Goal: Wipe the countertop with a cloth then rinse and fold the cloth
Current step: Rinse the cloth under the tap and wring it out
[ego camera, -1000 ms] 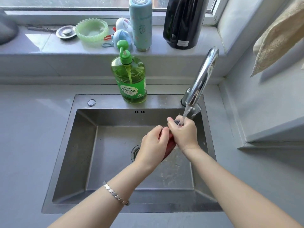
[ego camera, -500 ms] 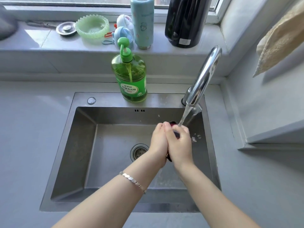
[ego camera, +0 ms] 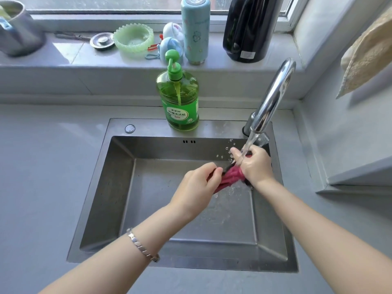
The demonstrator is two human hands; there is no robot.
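Note:
A wet dark-red cloth (ego camera: 230, 177) is bunched between my two hands over the steel sink (ego camera: 110, 187). My left hand (ego camera: 197, 187) grips its left end with curled fingers. My right hand (ego camera: 254, 166) grips the right end directly under the water stream from the chrome tap (ego camera: 273, 96). Most of the cloth is hidden inside my fists. Water splashes on the sink floor below. Grey countertop (ego camera: 42, 177) surrounds the sink.
A green dish-soap pump bottle (ego camera: 179, 98) stands on the sink's back rim. The windowsill holds a green bowl (ego camera: 133, 38), a light-blue flask (ego camera: 196, 30), a black kettle (ego camera: 250, 28) and a sink plug (ego camera: 102, 40). A beige towel (ego camera: 369, 54) hangs at the right wall.
My hands were pressed together under the tap; they have drawn apart, the left moving left and down, so the red cloth now shows stretched between them.

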